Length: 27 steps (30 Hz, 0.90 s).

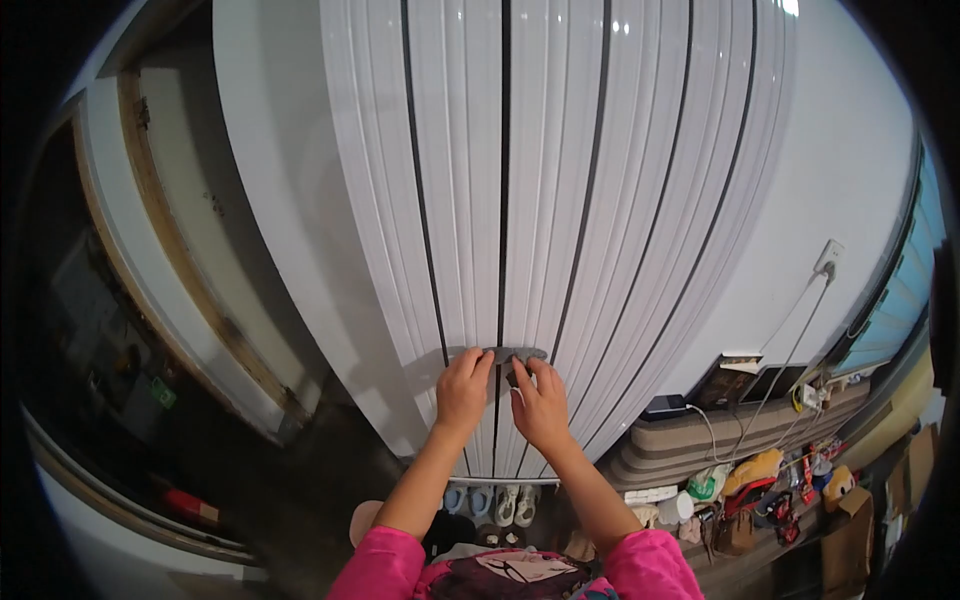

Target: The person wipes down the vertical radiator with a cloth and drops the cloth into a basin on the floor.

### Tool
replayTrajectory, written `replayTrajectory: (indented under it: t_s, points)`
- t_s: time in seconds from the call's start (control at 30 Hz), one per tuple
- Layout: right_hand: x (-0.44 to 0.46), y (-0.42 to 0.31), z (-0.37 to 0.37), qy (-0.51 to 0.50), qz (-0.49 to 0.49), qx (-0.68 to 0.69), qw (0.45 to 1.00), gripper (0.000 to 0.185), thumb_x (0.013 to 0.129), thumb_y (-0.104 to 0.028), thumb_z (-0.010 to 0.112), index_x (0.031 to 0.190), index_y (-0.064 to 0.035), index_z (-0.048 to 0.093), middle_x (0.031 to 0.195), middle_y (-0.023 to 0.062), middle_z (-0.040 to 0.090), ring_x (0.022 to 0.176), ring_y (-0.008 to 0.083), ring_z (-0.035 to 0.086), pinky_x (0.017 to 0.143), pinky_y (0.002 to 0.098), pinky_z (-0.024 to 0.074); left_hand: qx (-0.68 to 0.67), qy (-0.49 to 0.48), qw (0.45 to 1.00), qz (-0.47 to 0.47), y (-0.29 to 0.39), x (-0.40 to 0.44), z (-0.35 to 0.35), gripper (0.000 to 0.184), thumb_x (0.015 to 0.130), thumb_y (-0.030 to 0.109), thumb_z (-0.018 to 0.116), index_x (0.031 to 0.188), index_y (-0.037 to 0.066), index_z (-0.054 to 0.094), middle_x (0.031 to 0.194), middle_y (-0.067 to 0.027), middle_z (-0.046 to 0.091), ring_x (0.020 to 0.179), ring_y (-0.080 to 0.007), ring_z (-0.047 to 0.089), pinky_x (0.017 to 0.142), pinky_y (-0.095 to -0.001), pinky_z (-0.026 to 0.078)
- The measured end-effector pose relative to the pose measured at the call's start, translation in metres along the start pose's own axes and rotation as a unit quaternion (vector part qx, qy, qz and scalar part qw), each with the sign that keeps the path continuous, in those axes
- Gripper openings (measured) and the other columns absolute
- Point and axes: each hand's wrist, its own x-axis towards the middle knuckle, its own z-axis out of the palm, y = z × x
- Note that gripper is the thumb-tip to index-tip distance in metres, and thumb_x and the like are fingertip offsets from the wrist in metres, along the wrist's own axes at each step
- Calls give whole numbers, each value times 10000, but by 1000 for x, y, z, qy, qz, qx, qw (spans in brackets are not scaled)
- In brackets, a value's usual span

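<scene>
A tall white ribbed panel [545, 180] with dark vertical lines rises in front of me. Against its lower middle lies a small dark grey flat piece [507, 355], set crosswise; whether it is cloth or something stiffer I cannot tell. My left hand [464, 392] pinches its left part between thumb and fingers. At its right part, my right hand [541, 405] has its fingertips closed on the same piece. Below the right fingertips, a bit of dark material shows by the thumb. The fingers partly hide the piece.
Several pairs of shoes [505, 505] stand on the floor below the panel. To the right are a striped bench [655, 455], a wall socket [829, 258] with hanging cords, and a clutter of bags. A wooden-framed doorway [180, 240] lies left.
</scene>
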Motion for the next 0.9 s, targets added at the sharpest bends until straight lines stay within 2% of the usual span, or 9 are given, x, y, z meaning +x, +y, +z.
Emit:
replayTrajectory:
  t_s: [0.27,0.37,0.47,0.77,0.9]
  points:
    - [-12,10,30,-5,-6,-3,1000,420,739,15,636,1156,-33,653,1105,155,586,971,338,588,833,422,492,-38,-46,998,-37,-12,-33,26,138,835,39,642,967,17,675,1020,-105,614,864,-305,640,712,-396,535]
    - [-19,13,35,-21,4,3,1000,417,743,10,636,1157,-37,652,1102,144,589,956,332,589,822,420,490,-50,-35,998,-32,-15,-39,28,119,823,39,650,938,16,672,1026,-104,615,859,-307,640,708,-391,536]
    - [-27,13,40,-33,13,5,999,402,746,9,633,1145,-39,658,1090,136,591,937,324,589,806,415,487,-58,-64,996,-31,-18,-46,29,160,819,36,624,973,9,660,1046,-105,599,888,-308,623,752,-398,529]
    - [-61,16,60,-110,22,6,994,365,780,-41,625,1144,-31,661,1048,123,597,923,319,589,801,415,480,-56,-144,987,-46,-43,-97,50,128,829,55,616,947,17,650,1054,-100,594,939,-311,612,764,-409,526]
    - [-75,14,66,-124,48,12,991,451,740,-32,669,1189,-27,630,1083,134,580,966,334,581,827,427,479,-71,-180,977,-91,-50,-112,48,149,837,60,614,975,32,661,1051,-95,601,956,-311,616,769,-414,525]
